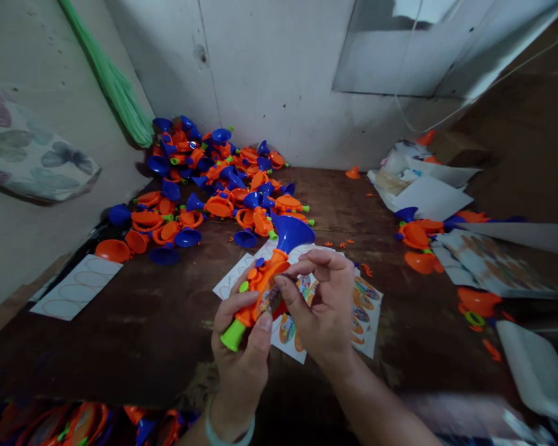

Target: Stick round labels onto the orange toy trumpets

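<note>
The left hand (239,353) is clamped around a toy trumpet (265,291), its fingers wrapped about the orange body and the thumb across the front. The trumpet is held tilted above the table, with its green mouthpiece (233,335) pointing down toward the person and its blue bell (292,232) up and away. The right hand (318,303) is close beside the left, its thumb and forefinger pinched together at the orange body, at the edge of an oval printed sticker (270,300). A pale green bracelet (227,430) circles the left wrist.

Directly beneath the hands lie printed sticker sheets (367,316) with oval designs, on a dark, worn wooden table (121,322). Farther left on the table is a white sheet with oval outlines (77,287). Beyond the hands, a large heap of orange-and-blue toy trumpets (214,179) is piled against the white wall (279,74), and small orange scraps (348,243) are scattered nearby. To the right are loose orange and blue trumpet parts (416,235), another printed sheet (488,263), and a stack of white paper (428,197). A butterfly-print cushion (32,145) and a green bundle (111,87) lie against the left wall. More toys (74,427) fill the bottom left edge of the view.
</note>
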Motion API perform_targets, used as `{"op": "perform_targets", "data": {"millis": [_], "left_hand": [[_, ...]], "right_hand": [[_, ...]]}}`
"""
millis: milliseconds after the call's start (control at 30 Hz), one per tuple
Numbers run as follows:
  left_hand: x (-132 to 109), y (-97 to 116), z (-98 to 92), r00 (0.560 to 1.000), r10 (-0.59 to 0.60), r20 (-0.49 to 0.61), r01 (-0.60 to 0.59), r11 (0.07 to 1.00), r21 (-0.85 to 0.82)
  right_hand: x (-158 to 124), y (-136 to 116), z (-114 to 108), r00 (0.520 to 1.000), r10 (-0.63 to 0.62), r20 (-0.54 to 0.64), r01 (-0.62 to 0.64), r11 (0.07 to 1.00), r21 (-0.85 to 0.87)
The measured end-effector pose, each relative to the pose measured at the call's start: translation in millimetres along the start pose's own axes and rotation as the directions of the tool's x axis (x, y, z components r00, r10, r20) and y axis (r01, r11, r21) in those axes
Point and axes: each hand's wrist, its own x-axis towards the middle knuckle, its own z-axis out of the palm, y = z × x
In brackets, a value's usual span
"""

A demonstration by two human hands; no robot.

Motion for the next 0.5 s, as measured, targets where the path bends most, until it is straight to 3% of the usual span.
{"op": "perform_targets", "data": {"millis": [133,233,300,367,400,500], "left_hand": [[1,0,3.2,1.000,-0.001,-0.023,0.002,0.999,0.034],[7,3,1.1,0.997,-0.034,-0.076,0.032,0.999,-0.022],[18,6,-10.2,0.987,-0.065,-0.150,0.057,0.997,-0.055],[33,7,-31.9,0.963,-0.082,-0.255,0.067,0.996,-0.066],[41,6,-46.1,0.945,-0.081,-0.317,0.062,0.996,-0.068],[62,-2,-94.3,0.888,-0.179,-0.424,0.199,0.980,0.003]], "right_hand": [[0,7,0,0.996,-0.091,-0.003,0.089,0.977,-0.192],[8,33,-12,0.979,-0.191,-0.066,0.146,0.894,-0.423],[16,57,-28,0.984,-0.164,-0.068,0.108,0.855,-0.506],[20,77,-47,0.993,0.043,0.110,0.026,0.831,-0.556],[19,84,-55,0.955,0.187,0.230,-0.010,0.795,-0.606],[11,94,-65,0.754,0.500,0.425,-0.039,0.680,-0.732]]}}
